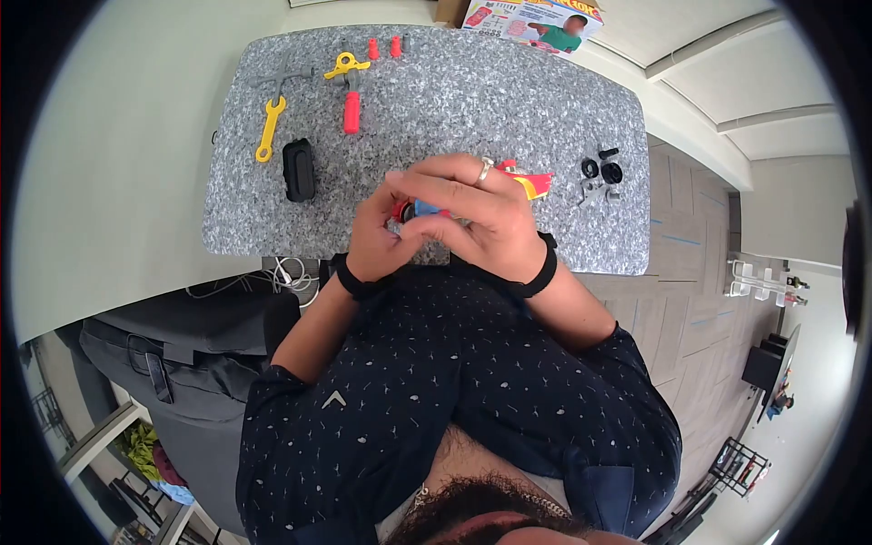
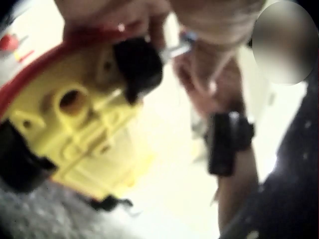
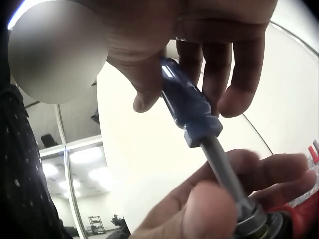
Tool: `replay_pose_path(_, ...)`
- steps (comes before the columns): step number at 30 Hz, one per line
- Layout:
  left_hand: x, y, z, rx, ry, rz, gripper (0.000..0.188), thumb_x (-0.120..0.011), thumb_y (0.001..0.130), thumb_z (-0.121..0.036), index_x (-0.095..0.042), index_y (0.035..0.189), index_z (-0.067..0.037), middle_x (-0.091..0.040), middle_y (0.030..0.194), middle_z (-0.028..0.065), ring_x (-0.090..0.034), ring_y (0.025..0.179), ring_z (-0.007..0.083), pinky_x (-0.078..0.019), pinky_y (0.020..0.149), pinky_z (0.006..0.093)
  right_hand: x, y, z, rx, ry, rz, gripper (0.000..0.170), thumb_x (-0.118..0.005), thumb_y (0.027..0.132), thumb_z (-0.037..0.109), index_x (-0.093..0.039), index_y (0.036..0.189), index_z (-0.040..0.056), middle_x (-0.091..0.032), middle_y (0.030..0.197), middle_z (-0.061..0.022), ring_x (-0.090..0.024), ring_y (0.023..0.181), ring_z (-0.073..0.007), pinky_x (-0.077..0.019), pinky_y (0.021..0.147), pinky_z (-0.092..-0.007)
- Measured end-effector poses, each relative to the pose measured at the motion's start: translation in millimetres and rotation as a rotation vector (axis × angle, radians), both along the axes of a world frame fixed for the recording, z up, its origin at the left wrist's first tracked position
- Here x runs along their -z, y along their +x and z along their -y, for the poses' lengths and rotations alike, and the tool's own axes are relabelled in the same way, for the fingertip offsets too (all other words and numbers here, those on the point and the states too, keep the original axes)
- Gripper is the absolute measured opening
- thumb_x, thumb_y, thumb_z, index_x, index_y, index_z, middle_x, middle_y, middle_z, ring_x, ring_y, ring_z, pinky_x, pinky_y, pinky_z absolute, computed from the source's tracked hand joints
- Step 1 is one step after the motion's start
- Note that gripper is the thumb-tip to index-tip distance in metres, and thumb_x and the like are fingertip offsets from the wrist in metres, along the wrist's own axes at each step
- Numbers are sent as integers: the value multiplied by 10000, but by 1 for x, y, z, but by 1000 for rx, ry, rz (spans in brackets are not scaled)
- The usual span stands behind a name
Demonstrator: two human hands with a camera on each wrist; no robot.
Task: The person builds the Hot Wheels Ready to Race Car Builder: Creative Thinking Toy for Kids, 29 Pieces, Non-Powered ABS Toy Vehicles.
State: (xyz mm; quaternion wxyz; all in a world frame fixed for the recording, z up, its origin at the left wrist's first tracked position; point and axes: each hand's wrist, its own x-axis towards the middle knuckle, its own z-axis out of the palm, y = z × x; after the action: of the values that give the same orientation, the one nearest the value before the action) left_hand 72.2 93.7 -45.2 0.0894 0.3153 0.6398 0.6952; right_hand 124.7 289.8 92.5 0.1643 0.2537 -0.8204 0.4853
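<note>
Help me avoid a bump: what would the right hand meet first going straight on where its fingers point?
Likely the left hand, ahead of the right hand in the head view, though depth is unclear.

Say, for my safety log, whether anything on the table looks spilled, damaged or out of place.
Nothing stands out: the hammer and yellow wrench lie on the table, and small parts sit grouped on its right. The held toy is partly hidden, so damage can't be ruled out.

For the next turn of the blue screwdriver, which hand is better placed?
The right hand, I'd judge: it already holds the blue screwdriver, its shaft pointing toward the left hand, which is busy holding the red-and-yellow toy.
</note>
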Motion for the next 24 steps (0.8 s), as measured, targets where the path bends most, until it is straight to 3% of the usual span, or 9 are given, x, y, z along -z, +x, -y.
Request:
replay_pose_path(1,7,1,-2,-34,38,84,520,-914,960,-206,-699,1398,-25,-785,1227,111,-772,1077,235,-595,912,365,-5,-2,7,29,-23,-45,495,-783,981,38,-748,1472,83,-741,1423,-146,-753,1214,-351,-634,962,-415)
replay_pose_path(3,17,-3,8,4,11,-22,459,-890,986,-201,-710,1369,-23,-790,1188,102,-770,1034,209,-597,885,348,-7,-5,9,8,-58,-84,497,-801,969,51,-756,1463,85,-751,1406,-142,-756,1209,-345,-634,959,-412)
replay_pose_path(7,-5,-11,12,106,-33,-193,357,-837,1031,-162,-713,1332,-16,-787,1173,86,-739,992,169,-581,858,331,8,-7,-10,-102,-24,-76,527,-809,967,71,-731,1488,62,-726,1463,-151,-736,1268,-352,-619,1021,-428)
replay_pose_path(11,-22,-3,0,-11,41,-89,346,-812,1052,-143,-707,1352,-8,-786,1179,77,-714,961,159,-558,824,324,-10,-3,-6,52,86,-36,500,-832,948,75,-765,1443,63,-720,1491,-155,-739,1278,-337,-628,1006,-415)
replay_pose_path(12,-6,-4,3,1,44,-53,363,-812,1051,-142,-702,1369,-5,-786,1182,77,-710,962,159,-553,821,325,-10,-4,-5,29,21,-33,504,-846,936,88,-770,1434,62,-728,1472,-147,-740,1275,-335,-627,1003,-411)
replay_pose_path(17,-12,-5,10,63,15,-63,326,-785,1070,-176,-707,1336,-3,-780,1134,64,-687,934,144,-536,804,319,7,-5,-12,-89,-84,11,518,-861,924,99,-773,1433,57,-725,1465,-146,-734,1289,-341,-615,1035,-421)
replay_pose_path(20,-11,-4,5,35,27,-83,255,-742,1095,-186,-717,1275,-8,-773,1089,56,-680,914,143,-533,800,318,0,3,-7,77,72,-11,511,-851,934,76,-772,1439,59,-735,1464,-135,-747,1280,-344,-626,1032,-411)
replay_pose_path(22,3,-1,0,-32,75,-10,221,-722,1103,-189,-722,1238,-15,-769,1070,53,-681,902,146,-534,802,319,-4,-1,5,85,-63,-48,484,-861,922,64,-798,1402,74,-745,1432,-136,-761,1236,-333,-640,986,-396)
replay_pose_path(24,-2,-1,8,-3,3,-82,226,-734,1090,-185,-721,1243,-19,-770,1085,54,-684,906,145,-535,802,321,-2,-4,6,32,-108,-65,494,-863,918,62,-797,1407,79,-751,1399,-135,-766,1212,-335,-642,975,-394)
